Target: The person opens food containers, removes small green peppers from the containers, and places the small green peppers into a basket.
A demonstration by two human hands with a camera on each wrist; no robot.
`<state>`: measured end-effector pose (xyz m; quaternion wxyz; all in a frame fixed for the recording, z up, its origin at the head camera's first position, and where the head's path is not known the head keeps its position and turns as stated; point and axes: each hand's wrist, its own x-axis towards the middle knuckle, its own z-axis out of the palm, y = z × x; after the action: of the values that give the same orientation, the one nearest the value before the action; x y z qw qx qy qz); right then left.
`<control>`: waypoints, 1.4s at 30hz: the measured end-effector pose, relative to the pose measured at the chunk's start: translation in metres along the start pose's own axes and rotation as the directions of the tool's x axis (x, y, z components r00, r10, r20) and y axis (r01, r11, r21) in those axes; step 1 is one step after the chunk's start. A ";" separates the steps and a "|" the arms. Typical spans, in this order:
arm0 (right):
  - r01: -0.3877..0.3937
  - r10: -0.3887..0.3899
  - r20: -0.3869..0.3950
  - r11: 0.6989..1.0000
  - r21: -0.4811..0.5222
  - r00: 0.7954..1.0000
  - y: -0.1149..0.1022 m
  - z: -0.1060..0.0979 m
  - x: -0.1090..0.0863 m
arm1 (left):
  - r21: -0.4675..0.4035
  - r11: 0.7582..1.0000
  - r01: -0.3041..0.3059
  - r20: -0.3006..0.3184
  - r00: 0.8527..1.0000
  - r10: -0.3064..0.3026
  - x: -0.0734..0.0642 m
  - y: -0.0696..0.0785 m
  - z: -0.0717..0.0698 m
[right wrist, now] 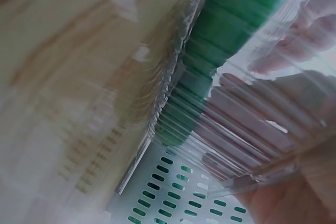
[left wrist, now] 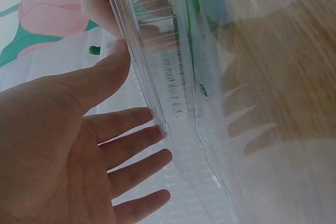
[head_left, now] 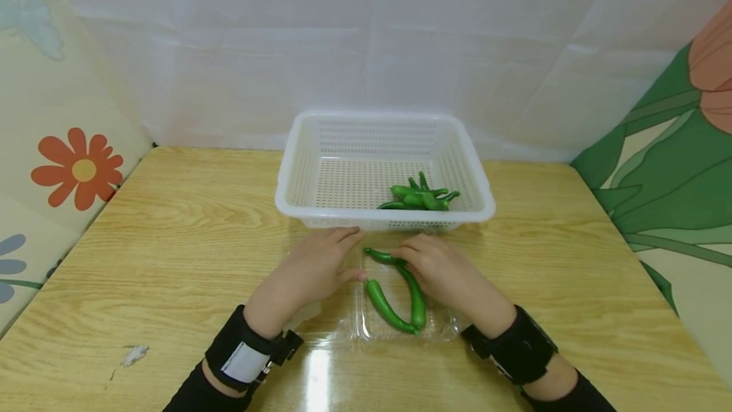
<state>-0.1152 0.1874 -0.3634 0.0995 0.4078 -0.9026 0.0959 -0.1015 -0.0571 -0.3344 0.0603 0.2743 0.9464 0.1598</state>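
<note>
A clear plastic clamshell box lies unfolded on the table, with three green chili peppers in its right half. The right hand reaches over this half, its fingertips pinching the end of the upper pepper. Below, a curved pepper and a longer one meet at their lower ends. At the middle fold, the left hand spreads its straight fingers and holds nothing. Its thumb and fingertips are at the box's clear edge in the left wrist view. Box walls partly cover the right fingers in the right wrist view.
Behind the box stands a white perforated basket, with several green peppers piled at its right front. A white sheet hangs behind the wooden table. Patterned panels flank both sides.
</note>
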 end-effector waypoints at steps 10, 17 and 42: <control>-0.010 0.010 -0.005 1.000 -0.008 1.000 -0.001 0.001 0.000 | -0.005 1.000 0.012 0.001 1.000 -0.012 -0.001 0.001 0.000; -0.014 0.014 -0.014 1.000 -0.014 1.000 -0.002 0.002 0.000 | -0.023 1.000 0.011 0.001 1.000 -0.011 -0.001 0.001 0.000; -0.005 0.004 -0.027 0.999 -0.044 1.000 -0.001 0.004 -0.001 | -0.016 1.000 0.016 0.003 1.000 -0.016 -0.001 0.003 0.000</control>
<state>-0.1140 0.1869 -0.3676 0.1203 0.4021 -0.9040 0.0817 -0.0994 -0.0556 -0.3337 0.0650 0.2663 0.9472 0.1664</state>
